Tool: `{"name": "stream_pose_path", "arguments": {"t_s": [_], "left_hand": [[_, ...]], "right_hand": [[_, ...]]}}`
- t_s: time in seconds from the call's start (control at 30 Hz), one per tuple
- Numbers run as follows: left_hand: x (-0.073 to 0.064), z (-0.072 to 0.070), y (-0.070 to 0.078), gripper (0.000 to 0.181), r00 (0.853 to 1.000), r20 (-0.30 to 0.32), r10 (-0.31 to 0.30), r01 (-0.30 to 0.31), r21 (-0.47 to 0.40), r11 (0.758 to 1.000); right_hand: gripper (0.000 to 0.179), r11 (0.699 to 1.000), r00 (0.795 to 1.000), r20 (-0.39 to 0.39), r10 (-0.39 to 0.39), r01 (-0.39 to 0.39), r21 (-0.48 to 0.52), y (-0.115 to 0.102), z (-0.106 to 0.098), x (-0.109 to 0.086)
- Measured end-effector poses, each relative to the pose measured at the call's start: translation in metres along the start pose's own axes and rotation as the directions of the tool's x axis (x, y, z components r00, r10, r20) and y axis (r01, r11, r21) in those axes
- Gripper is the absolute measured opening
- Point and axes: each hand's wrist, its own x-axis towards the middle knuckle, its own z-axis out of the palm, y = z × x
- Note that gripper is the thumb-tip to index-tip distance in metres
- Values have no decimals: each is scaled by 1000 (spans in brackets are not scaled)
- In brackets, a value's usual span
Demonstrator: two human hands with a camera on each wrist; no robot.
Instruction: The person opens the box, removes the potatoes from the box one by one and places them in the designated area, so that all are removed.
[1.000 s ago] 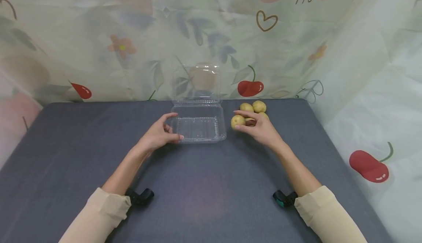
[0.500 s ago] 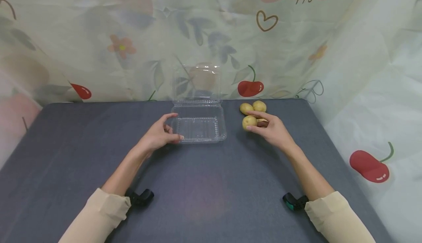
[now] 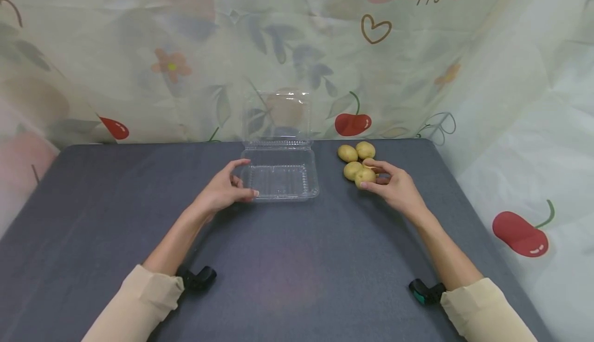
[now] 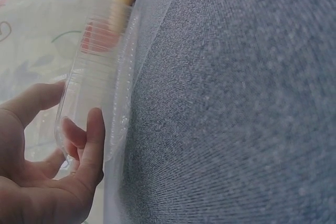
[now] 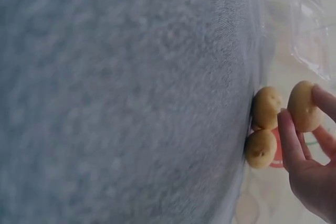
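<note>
In the head view, my right hand (image 3: pixel 394 187) pinches a potato (image 3: pixel 365 178) between thumb and fingers, at the near side of a small group of potatoes (image 3: pixel 347 153). From the right wrist, the held potato (image 5: pixel 304 106) appears apart from two others (image 5: pixel 266 108) that lie on the table. Part of the group is hidden behind my fingers. My left hand (image 3: pixel 224 190) holds the left side of a clear plastic clamshell box (image 3: pixel 280 177), whose lid stands raised at the back. The left wrist view has my thumb and fingers (image 4: pixel 94 140) around the box's end wall (image 4: pixel 86 93).
A dark grey cloth covers the table (image 3: pixel 287 259). Behind it hangs a printed curtain (image 3: pixel 195 99), which the raised lid (image 3: pixel 277 117) stands in front of. The potatoes lie near the table's far right edge, to the right of the box.
My right hand has moved right and slightly nearer, carrying the potato away from the box's side to the front of the group. Another potato now shows beside it. My left hand and the box stay put.
</note>
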Motion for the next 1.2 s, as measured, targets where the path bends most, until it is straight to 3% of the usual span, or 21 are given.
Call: {"name": "stream_pose_path", "arguments": {"t_s": [0.5,1.2], "left_hand": [[-1,0,-1,88,1000,0,10,-10,-24,1000],[-1,-2,-7,87,998,33,53,-52,-46,998]], "right_hand": [[57,992,996,-18,86,-87,-90,12,-5,-3],[54,977,993,-78,92,-105,-183,21,3,0]]}}
